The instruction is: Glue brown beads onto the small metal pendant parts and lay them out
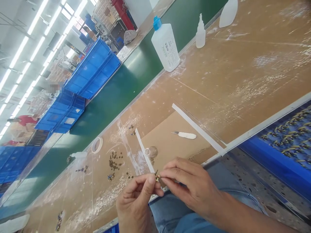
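My left hand (pixel 138 197) pinches a small gold-and-dark piece (pixel 157 178) between thumb and forefinger, at the table's near edge. From the right, my right hand (pixel 191 184) touches the same piece with its closed fingertips. A small clear cup (pixel 152 151) stands just beyond the hands, beside a strip of white tape (pixel 143 149). On a brown board (pixel 165 139) lies a white-handled knife (pixel 186 135). Many small dark round beads (pixel 114 161) are scattered left of the cup, with a small blue-and-gold piece (pixel 111 176) near them.
A large white bottle with a blue cap (pixel 166 47) and a small dropper bottle (pixel 200 34) stand at the back. A tape roll (pixel 97 145) lies left. Behind runs a green belt (pixel 131 77) with blue crates (pixel 94 69). A blue tray of pieces (pixel 286 155) is at right.
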A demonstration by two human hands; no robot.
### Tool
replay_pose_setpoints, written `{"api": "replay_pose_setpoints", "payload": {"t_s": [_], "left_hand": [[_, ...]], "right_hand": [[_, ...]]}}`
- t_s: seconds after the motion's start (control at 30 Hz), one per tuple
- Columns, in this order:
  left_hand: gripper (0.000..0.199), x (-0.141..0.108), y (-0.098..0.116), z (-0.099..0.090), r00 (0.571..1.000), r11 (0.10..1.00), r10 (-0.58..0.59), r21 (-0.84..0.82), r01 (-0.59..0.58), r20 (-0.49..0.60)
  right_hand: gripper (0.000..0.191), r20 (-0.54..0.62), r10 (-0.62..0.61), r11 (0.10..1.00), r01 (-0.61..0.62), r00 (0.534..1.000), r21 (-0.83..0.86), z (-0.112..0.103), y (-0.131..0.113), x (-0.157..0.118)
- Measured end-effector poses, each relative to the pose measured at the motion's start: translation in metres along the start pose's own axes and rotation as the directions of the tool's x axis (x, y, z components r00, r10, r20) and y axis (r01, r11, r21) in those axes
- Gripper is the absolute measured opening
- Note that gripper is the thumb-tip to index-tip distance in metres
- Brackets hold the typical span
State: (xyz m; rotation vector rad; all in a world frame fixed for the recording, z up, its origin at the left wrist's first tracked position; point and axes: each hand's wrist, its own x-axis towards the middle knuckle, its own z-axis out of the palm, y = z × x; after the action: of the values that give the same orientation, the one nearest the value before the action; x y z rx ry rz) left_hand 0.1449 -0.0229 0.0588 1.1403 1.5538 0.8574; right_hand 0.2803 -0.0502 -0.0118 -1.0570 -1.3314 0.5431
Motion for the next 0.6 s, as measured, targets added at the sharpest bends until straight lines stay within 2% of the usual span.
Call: {"api": "replay_pose_setpoints", "payload": {"t_s": [0.23,0.37,0.43,0.53,0.6], "left_hand": [[0.022,-0.008,0.003,0.009,0.996,0.999,0.037,-0.003,-0.037,-0.084],[0.028,-0.01,0.002,0.006,1.0,1.0,-0.018,-0.006,0.018,-0.004],[0.028,-0.009,0.001,0.003,0.999,0.999,-0.034,-0.029,0.034,-0.006],[0.026,-0.001,-0.001,-0.002,0.997,1.0,0.011,-0.001,-0.011,-0.075],[0.026,0.011,-0.002,-0.007,0.987,0.993,0.097,0.085,-0.086,-0.126]], "right_hand": [[0.011,-0.016,-0.037,0.999,0.037,0.999,0.0,-0.003,-0.004,0.002],[0.012,-0.03,-0.087,0.993,0.085,0.996,-0.081,-0.005,-0.004,0.004],[0.012,-0.058,-0.11,0.984,0.101,0.992,-0.147,-0.011,-0.001,0.007],[0.013,-0.119,-0.072,0.955,0.034,0.99,-0.294,-0.021,0.01,0.013],[0.023,-0.146,-0.04,0.929,-0.017,0.989,-0.371,-0.025,0.02,0.017]]}}
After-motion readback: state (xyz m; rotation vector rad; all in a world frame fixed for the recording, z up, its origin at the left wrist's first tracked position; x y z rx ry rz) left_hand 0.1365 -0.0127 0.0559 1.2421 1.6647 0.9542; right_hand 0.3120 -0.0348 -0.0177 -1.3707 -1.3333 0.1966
